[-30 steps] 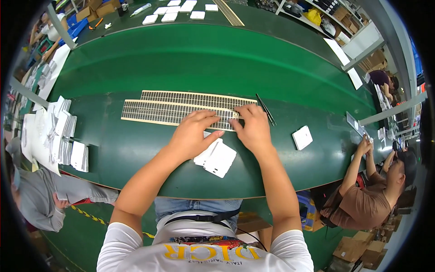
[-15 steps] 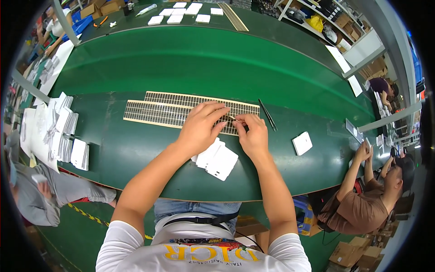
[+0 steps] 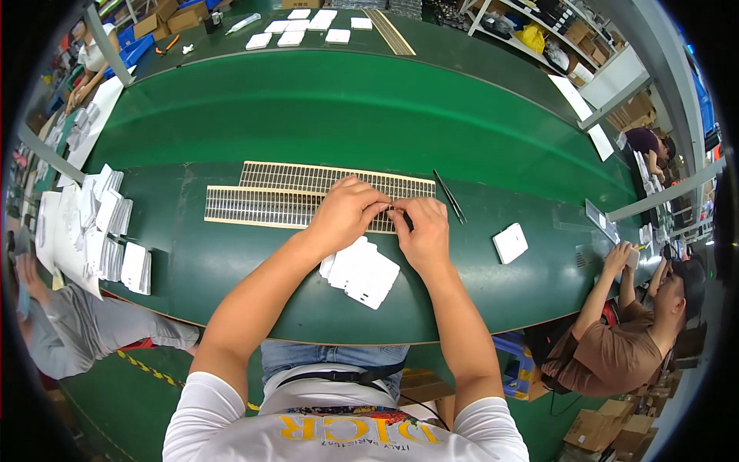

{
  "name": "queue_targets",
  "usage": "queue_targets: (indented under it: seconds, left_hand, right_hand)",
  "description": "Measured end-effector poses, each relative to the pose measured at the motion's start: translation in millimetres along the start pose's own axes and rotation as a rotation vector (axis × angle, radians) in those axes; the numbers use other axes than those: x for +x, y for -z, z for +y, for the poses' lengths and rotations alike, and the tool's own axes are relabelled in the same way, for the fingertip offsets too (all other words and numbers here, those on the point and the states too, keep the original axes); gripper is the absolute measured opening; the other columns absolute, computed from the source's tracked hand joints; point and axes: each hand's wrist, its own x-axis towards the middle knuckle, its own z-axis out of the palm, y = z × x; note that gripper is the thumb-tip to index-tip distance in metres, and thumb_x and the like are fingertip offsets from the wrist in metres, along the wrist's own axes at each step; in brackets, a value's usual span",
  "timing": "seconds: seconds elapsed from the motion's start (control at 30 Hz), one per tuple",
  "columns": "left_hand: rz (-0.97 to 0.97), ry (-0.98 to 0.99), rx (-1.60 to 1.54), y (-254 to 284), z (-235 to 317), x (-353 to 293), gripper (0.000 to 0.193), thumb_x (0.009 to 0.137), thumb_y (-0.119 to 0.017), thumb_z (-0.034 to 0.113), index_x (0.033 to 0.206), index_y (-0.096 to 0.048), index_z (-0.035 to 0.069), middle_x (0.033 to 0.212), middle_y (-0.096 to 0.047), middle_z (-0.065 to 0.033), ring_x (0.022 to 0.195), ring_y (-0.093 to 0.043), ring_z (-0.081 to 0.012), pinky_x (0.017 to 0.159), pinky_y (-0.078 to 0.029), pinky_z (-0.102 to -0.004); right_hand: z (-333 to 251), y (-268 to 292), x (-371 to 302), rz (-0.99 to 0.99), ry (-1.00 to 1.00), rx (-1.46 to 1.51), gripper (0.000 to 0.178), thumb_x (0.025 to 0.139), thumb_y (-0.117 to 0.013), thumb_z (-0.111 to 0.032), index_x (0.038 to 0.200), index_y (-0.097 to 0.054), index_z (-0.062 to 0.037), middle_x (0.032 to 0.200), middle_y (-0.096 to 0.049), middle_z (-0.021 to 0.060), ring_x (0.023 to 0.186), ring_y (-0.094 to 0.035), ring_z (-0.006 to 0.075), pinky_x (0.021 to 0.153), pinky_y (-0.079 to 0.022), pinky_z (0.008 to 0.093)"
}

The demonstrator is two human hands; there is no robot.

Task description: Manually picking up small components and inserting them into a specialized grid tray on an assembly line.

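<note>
My left hand (image 3: pixel 343 214) and my right hand (image 3: pixel 423 229) meet fingertip to fingertip over the right part of two long cream-edged sheets. Both hands are closed in a pinch, and whatever is between the fingers is too small to make out. The front sheet (image 3: pixel 258 208) and the back sheet (image 3: pixel 289 175) carry rows of narrow dark rectangles and partly overlap. Just below my hands lies a fanned pile of white square plates (image 3: pixel 368 277). Black tweezers (image 3: pixel 449 195) rest beyond my right hand, at the far right end of the sheets.
To the right lies a white square piece (image 3: pixel 510 243). Stacks of white plates (image 3: pixel 115 223) stand at the left. Across a green belt (image 3: pixel 346 100), more white squares (image 3: pixel 295 38) lie on the far table. A co-worker in brown (image 3: pixel 616 323) sits at right.
My fingertips have come closer together, with the right hand shifting slightly left. The whole view has shifted a little; the sheets, plates and tweezers keep their places.
</note>
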Motion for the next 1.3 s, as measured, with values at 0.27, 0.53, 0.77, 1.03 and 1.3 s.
queue_targets:
  seconds: [0.27,0.53,0.77,1.03,1.3]
  left_hand:
    - [0.013,-0.041,0.039,-2.0,-1.3,-0.4,0.01,0.097,-0.071,0.011,0.101,-0.077,0.005,0.095,-0.074,-0.0109,0.093,-0.064,-0.0323,0.095,-0.049,-0.0432]
    - [0.002,-0.02,0.022,-3.2,-2.8,-1.8,0.009,0.097,-0.07,0.011,0.098,-0.077,0.004,0.094,-0.074,-0.0103,0.092,-0.064,-0.0319,0.094,-0.049,-0.0435]
    - [0.04,-0.016,0.003,-0.5,0.7,-1.6,0.009,0.097,-0.071,0.011,0.097,-0.076,0.004,0.093,-0.073,-0.01,0.093,-0.065,-0.0317,0.094,-0.049,-0.0438]
    - [0.027,-0.003,0.022,-1.4,2.4,-2.7,0.009,0.096,-0.071,0.01,0.096,-0.075,0.003,0.094,-0.073,-0.0103,0.096,-0.065,-0.0316,0.096,-0.048,-0.0438]
    - [0.017,-0.002,0.027,-3.5,2.1,-2.1,0.008,0.096,-0.071,0.009,0.096,-0.075,0.002,0.094,-0.074,-0.0102,0.098,-0.065,-0.0318,0.096,-0.049,-0.0438]
  right_hand:
    - [-3.7,3.1,6.4,0.054,0.138,-0.055,0.016,0.082,-0.082,-0.007,0.092,-0.07,-0.0082,0.101,-0.074,0.0033,0.097,-0.067,0.0263,0.098,-0.048,0.0456]
    - [-1.3,0.4,4.9,0.041,0.153,-0.081,0.015,0.083,-0.082,-0.008,0.091,-0.069,-0.0083,0.103,-0.073,0.003,0.1,-0.069,0.0249,0.107,-0.047,0.0506]
    - [2.2,-2.3,1.9,0.065,0.139,-0.061,0.014,0.083,-0.081,-0.009,0.091,-0.07,-0.0089,0.105,-0.072,0.0005,0.102,-0.067,0.0232,0.108,-0.046,0.0509]
    - [1.2,-2.7,2.9,0.074,0.147,-0.044,0.014,0.084,-0.081,-0.009,0.095,-0.072,-0.0105,0.104,-0.072,0.0,0.102,-0.068,0.0224,0.108,-0.045,0.0504]
    - [1.3,-3.3,2.8,0.077,0.153,-0.053,0.015,0.082,-0.081,-0.008,0.093,-0.071,-0.0108,0.103,-0.072,0.001,0.103,-0.068,0.022,0.108,-0.045,0.0505]
